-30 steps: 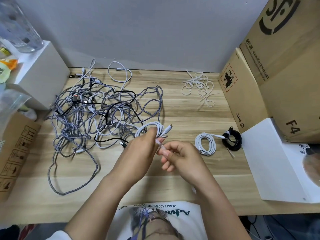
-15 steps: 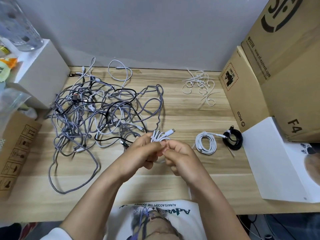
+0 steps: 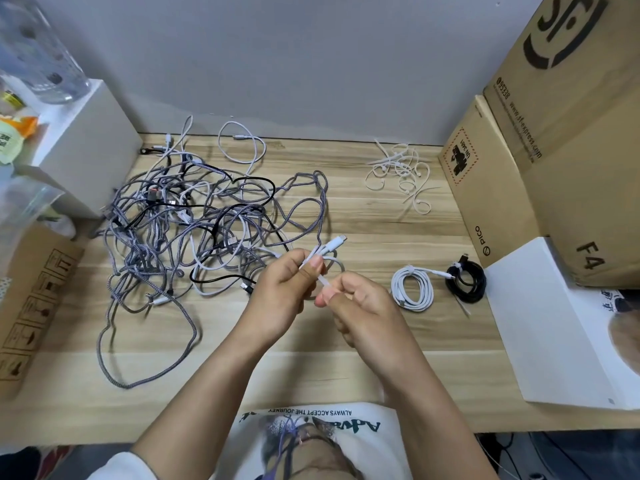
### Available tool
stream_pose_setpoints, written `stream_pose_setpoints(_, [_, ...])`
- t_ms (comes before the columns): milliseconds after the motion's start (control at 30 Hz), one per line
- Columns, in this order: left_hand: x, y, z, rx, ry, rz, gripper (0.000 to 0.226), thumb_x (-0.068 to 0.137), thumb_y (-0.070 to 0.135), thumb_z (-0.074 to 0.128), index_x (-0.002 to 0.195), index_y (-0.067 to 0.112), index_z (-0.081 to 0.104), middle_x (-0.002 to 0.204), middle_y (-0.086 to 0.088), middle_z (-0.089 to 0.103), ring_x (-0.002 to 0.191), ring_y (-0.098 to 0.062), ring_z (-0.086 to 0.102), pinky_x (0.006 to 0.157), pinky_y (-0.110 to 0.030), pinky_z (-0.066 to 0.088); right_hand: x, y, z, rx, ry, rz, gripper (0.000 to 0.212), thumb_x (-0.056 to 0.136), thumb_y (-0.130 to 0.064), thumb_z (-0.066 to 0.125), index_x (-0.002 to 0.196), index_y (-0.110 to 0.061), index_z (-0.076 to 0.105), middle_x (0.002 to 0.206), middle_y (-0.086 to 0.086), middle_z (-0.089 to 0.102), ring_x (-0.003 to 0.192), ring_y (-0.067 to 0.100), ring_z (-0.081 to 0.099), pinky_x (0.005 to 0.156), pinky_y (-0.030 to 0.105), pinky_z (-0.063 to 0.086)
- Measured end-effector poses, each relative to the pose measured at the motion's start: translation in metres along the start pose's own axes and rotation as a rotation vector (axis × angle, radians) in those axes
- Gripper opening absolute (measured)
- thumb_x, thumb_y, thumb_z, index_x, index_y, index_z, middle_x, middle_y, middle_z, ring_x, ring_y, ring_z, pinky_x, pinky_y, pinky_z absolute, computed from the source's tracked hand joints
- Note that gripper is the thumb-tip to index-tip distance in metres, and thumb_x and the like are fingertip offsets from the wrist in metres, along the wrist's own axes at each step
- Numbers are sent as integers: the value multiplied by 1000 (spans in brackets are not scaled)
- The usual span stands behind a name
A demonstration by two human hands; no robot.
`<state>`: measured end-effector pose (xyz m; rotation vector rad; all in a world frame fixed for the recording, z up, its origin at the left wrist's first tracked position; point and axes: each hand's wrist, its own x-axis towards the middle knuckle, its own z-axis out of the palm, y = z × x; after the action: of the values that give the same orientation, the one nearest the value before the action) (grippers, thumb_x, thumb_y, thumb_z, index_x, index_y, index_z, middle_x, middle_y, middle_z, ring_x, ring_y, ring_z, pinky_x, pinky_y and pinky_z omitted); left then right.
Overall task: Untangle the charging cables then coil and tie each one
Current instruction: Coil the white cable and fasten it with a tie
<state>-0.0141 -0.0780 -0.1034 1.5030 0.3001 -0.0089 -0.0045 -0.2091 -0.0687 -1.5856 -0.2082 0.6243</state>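
Observation:
My left hand (image 3: 282, 296) grips a small coiled white cable (image 3: 329, 252) above the table's middle, its plug pointing up and right. My right hand (image 3: 360, 306) pinches a white zip tie (image 3: 325, 284) that runs from the coil to its fingertips. A big tangle of grey braided, white and black cables (image 3: 194, 223) lies to the left. A tied white coil (image 3: 414, 289) and a tied black coil (image 3: 465, 280) lie to the right. Loose white zip ties (image 3: 401, 174) sit at the back.
Cardboard boxes (image 3: 540, 140) stand on the right, with a white box (image 3: 554, 323) in front of them. A white block (image 3: 86, 147) and a clear bottle (image 3: 34, 53) stand at the back left. A brown carton (image 3: 31, 299) lies at the left edge.
Both hands came together on the white coil, then my right hand drew down and right, pulling the zip tie out from the coil. The coil looks more tightly bunched than before.

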Motion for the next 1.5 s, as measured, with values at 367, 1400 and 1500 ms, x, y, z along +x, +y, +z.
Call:
stream_pose_setpoints(367, [-7,6,-2,213,3,119,38,80,49,52,71,12,50,58,1,44,55,-12,33,52,-29,27,-7,-8,-21,349,-213,-306,24,81,-37,61,66,-18,62,96,8,65,105,22,57,93,25,42])
stream_pose_setpoints(1400, [-27,32,5,203,-360,117,13,81,27,62,68,24,63,59,11,45,56,-4,36,52,-14,29,-9,-25,-42,112,-18,-28,16,49,-28,63,38,-21,54,34,-2,45,52,24,34,51,34,14])
stream_pose_setpoints(1500, [-28,31,3,274,-350,144,28,79,36,64,70,10,61,60,7,39,57,-8,32,52,-24,25,-9,-27,-43,89,-42,-13,16,48,-27,63,37,-20,54,33,-2,45,53,27,33,51,35,14])
